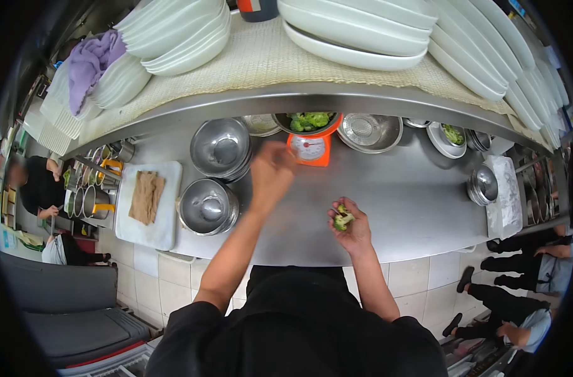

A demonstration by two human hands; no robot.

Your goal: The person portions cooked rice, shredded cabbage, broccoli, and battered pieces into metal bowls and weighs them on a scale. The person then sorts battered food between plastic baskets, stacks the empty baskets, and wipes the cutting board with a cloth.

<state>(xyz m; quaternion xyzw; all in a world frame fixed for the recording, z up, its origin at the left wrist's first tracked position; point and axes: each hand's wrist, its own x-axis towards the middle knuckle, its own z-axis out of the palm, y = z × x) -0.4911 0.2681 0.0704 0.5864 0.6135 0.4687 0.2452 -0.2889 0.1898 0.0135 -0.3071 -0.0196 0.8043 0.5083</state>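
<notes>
Broccoli florets (343, 220) lie in my right hand (357, 231), its fingers curled round them above the steel counter. My left hand (272, 173) is raised, smeared by motion, and its fingers cannot be read clearly. It is nearest to an orange kitchen scale (324, 158) with a round white dial. On the scale rests a bowl (280, 120) holding green broccoli (311, 120), partly hidden by the shelf edge.
Stacked steel bowls (220, 147) and more bowls (208, 206) stand on the left, beside a white board (170, 217) with a folded brown cloth (147, 198). A steel basin (369, 132) sits right of the scale. Overhead runs a shelf (255, 63) with white plates. Other people stand at both sides.
</notes>
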